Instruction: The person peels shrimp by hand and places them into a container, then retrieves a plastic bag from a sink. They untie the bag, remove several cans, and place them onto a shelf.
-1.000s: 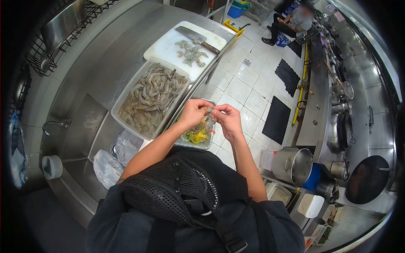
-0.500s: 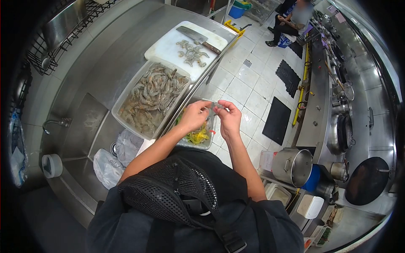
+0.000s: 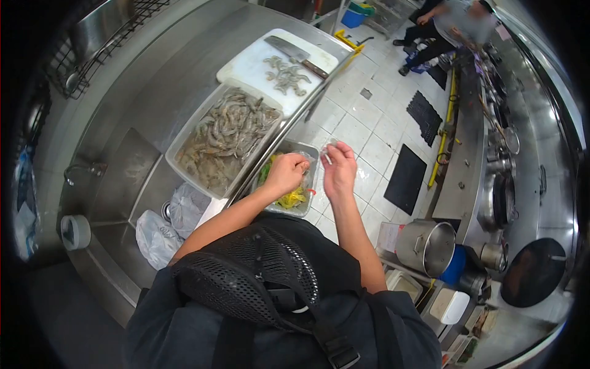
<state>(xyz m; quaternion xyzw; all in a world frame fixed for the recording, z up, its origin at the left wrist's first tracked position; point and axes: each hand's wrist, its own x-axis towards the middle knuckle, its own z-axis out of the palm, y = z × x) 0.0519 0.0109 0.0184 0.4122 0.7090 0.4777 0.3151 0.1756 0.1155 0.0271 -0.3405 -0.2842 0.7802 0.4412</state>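
Observation:
My left hand (image 3: 286,176) is above the bin (image 3: 302,212) with yellow and green scraps, fingers curled into a pinch; whatever they hold is hidden. To its right, my right hand (image 3: 340,172) is raised over the floor, its fingertips closed on a small greyish, translucent shrimp (image 3: 326,148). A plastic tub (image 3: 176,167) full of unpeeled shrimp (image 3: 230,129) stands on the steel counter, left of my hands. Beyond it, a white cutting board (image 3: 246,64) carries several peeled shrimp (image 3: 286,76) and a cleaver (image 3: 286,48) with a wooden handle.
A sink with a faucet (image 3: 86,172) and plastic bags (image 3: 157,237) lies at left. Black mats (image 3: 405,178) lie on the tiled floor (image 3: 362,132). Along the right runs a cooking line with a large pot (image 3: 430,246) and wok (image 3: 533,272). Another person (image 3: 458,27) is at the far end.
My hands have moved apart; the left has dropped lower over the bin, while the right keeps the shrimp raised. The far person has risen somewhat and leans toward the cooking line.

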